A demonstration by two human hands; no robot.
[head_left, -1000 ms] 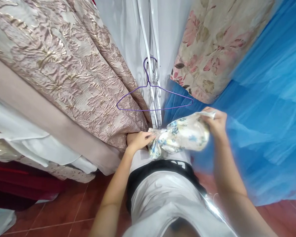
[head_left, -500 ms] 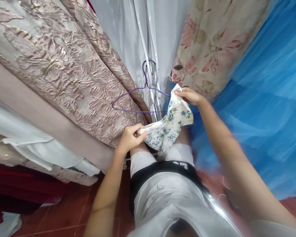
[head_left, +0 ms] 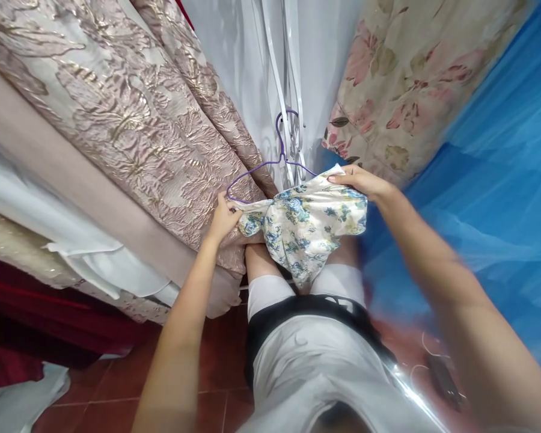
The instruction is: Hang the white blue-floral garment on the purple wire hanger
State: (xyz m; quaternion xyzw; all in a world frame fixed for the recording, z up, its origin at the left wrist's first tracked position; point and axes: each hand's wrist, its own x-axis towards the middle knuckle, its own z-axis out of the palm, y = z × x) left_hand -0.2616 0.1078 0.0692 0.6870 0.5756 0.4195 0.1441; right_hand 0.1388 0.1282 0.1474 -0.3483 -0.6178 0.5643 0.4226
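A small white garment with blue flowers (head_left: 307, 225) is spread between both hands in front of me. My left hand (head_left: 224, 218) grips its left edge, close to the left tip of a purple wire hanger (head_left: 276, 159). My right hand (head_left: 358, 179) pinches its upper right edge by the hanger's right side. The hanger hangs by its hook from white metal bars (head_left: 290, 90), and the cloth hides its lower wire and right arm.
A pink and gold brocade curtain (head_left: 130, 114) hangs at the left over beige and white cloth (head_left: 85, 264). A floral fabric (head_left: 410, 84) and blue netting (head_left: 491, 198) hang at the right. Red tiles (head_left: 220, 355) cover the floor.
Both hands have lifted the bunched garment up to the hanger and pulled it apart. The left hand rose from waist height to the hanger's left tip; the cloth now covers the lower wire.
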